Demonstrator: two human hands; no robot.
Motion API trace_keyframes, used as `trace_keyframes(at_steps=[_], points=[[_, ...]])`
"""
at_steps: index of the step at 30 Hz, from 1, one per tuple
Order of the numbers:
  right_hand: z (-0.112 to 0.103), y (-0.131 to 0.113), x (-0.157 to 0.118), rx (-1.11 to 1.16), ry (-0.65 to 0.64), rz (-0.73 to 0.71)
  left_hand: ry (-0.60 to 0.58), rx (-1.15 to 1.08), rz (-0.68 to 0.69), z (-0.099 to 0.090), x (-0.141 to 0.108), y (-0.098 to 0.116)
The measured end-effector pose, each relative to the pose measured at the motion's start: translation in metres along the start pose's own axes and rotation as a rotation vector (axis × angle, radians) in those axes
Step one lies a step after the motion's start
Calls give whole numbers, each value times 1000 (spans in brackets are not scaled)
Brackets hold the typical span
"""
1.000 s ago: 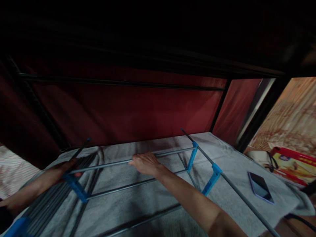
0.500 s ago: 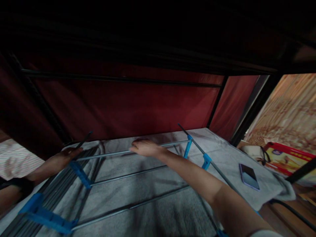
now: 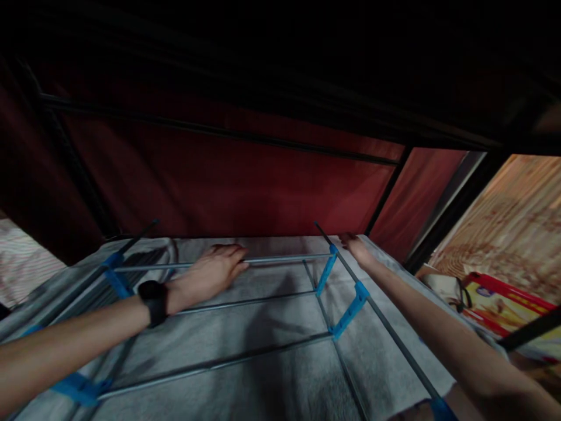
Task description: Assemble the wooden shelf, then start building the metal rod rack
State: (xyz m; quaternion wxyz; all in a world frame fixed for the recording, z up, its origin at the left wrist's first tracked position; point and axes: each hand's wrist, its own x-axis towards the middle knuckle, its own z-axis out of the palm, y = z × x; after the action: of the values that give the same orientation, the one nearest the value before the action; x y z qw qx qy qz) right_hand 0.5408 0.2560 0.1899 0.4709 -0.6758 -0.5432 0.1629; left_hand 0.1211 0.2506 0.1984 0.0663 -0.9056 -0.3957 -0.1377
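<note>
A frame of grey metal tubes joined by blue plastic connectors lies on a grey cloth. My left hand [image 3: 214, 266], with a black watch on the wrist, lies over the far cross tube [image 3: 284, 259], its fingers curled around it. To the right, my right hand [image 3: 354, 245] is beside the tip of the right side tube [image 3: 385, 327], just beyond a blue connector [image 3: 326, 272]. Its fingers are dark and blurred, and I see nothing in them. Another blue connector [image 3: 350, 313] joins the nearer cross tube [image 3: 219, 363] to the right side tube.
Several loose grey tubes [image 3: 142, 263] lie at the left of the cloth [image 3: 280, 386]. Red panels [image 3: 245, 193] on a dark metal frame close off the back. At the right are a red and yellow box [image 3: 504, 304] and a pale object with a black cord [image 3: 445, 286].
My left hand has moved right from the left corner onto the far cross tube. My right hand has left that tube and moved right; its arm now covers the phone's spot.
</note>
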Motion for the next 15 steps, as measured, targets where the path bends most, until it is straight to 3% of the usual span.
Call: trace_keyframes(at_steps=[3,6,10,15], points=[[12,28,-10,182,-143,158,40,-41,44,18,30,49],[26,38,-13,452,-266,310,53,-41,61,41,52,70],[36,39,-9,540,-273,352,45,-32,29,64,66,75],[46,35,-10,595,-212,358,61,-66,40,73,70,69]])
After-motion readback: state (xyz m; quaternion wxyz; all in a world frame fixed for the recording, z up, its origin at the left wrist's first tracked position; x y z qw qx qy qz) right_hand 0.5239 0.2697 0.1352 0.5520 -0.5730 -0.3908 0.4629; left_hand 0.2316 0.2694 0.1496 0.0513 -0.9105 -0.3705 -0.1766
